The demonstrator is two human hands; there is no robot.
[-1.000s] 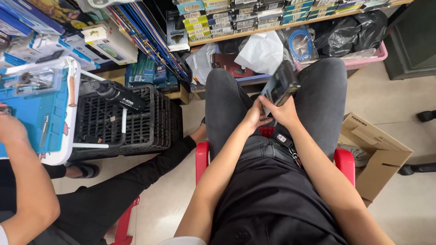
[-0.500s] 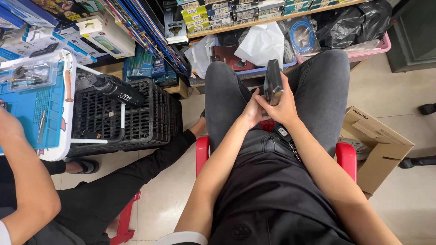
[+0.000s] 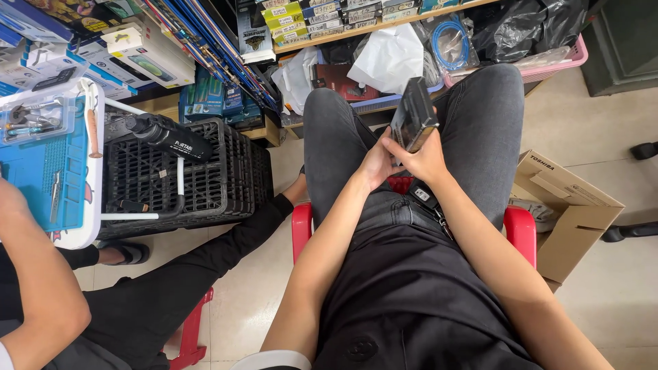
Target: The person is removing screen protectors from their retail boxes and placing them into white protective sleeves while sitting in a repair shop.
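Note:
I sit on a red stool [image 3: 519,231] and look down at my lap in grey trousers. Both hands hold a flat dark rectangular device [image 3: 413,113] above my knees, standing on its lower end and tilted. My left hand [image 3: 376,163] grips its lower left edge. My right hand [image 3: 428,159] wraps its lower right side, thumb on the face. A key fob [image 3: 421,194] hangs at my waist below the hands.
A black plastic crate [image 3: 185,175] with a black tool on it stands to my left. Another person sits at far left by a blue work mat [image 3: 41,171], their leg stretched toward my stool. An open cardboard box [image 3: 565,205] sits at right. Shelves of boxed goods lie ahead.
The device has turned from lying slanted to standing nearly upright on its end. Both hands kept hold and shifted slightly around its lower part.

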